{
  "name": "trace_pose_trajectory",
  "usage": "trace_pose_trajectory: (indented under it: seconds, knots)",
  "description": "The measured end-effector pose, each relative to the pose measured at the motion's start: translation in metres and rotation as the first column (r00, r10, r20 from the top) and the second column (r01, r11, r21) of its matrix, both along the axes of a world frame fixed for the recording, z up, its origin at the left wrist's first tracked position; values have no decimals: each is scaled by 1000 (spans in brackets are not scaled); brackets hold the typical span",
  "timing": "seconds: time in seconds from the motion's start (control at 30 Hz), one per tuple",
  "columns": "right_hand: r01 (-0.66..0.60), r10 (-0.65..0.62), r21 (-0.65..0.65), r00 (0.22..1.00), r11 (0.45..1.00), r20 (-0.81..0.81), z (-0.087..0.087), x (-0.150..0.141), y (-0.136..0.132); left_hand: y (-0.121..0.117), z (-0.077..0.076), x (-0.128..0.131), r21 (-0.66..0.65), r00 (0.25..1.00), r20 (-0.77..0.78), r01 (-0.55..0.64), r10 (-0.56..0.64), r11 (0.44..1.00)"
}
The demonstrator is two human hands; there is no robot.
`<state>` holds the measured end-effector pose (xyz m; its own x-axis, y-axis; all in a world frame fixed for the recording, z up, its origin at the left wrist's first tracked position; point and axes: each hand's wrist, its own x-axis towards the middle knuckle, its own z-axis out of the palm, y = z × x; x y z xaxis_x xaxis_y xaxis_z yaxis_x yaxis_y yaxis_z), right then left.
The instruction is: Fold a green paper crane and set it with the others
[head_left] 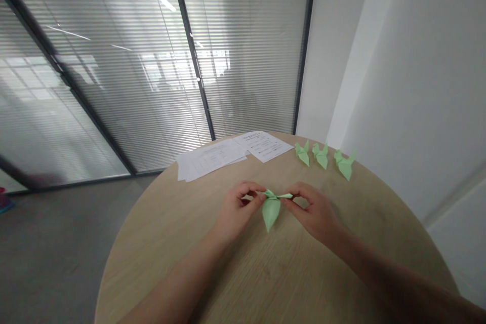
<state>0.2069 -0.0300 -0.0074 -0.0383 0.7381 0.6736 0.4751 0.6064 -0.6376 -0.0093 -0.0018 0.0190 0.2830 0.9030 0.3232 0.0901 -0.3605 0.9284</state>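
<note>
A light green folded paper figure hangs between both hands just above the round wooden table. My left hand pinches its left tip with fingers curled. My right hand pinches its thin right tip the same way. The figure's wide pointed flap faces me. Three finished green paper cranes stand in a row at the table's far right edge, apart from the hands.
White printed sheets and another sheet lie at the table's far side. Behind them stand glass partitions with blinds; a white wall runs along the right. Grey floor lies left of the table.
</note>
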Motion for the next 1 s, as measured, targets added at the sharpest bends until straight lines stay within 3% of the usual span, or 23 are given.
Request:
trace_pose_trajectory:
  seconds: [0.2,0.33,0.43,0.6,0.7,0.87,1.0]
  knots:
    - [-54,49,74,996,996,71,0,-1,-3,-6,1,2,144,993,-114,38,-21,989]
    - [-23,18,63,997,998,72,2,-2,-5,-1,1,0,131,1000,-18,-12,15,991]
    - [-12,8,64,998,998,65,1,-2,-4,1,1,0,79,999,29,-23,21,997]
    - [-30,24,100,998,994,63,-1,-2,-3,2,-13,6,-125,997,29,-70,74,990]
    - [-49,41,87,995,995,94,0,-1,-3,6,-24,7,-249,1000,-5,11,-13,968]
    - [-223,221,-6,964,975,148,-2,2,2,10,-25,5,-284,987,-7,152,-160,947]
    - [-166,112,-281,974,945,-197,-7,7,13,5,-18,4,-342,981,12,184,-191,922]
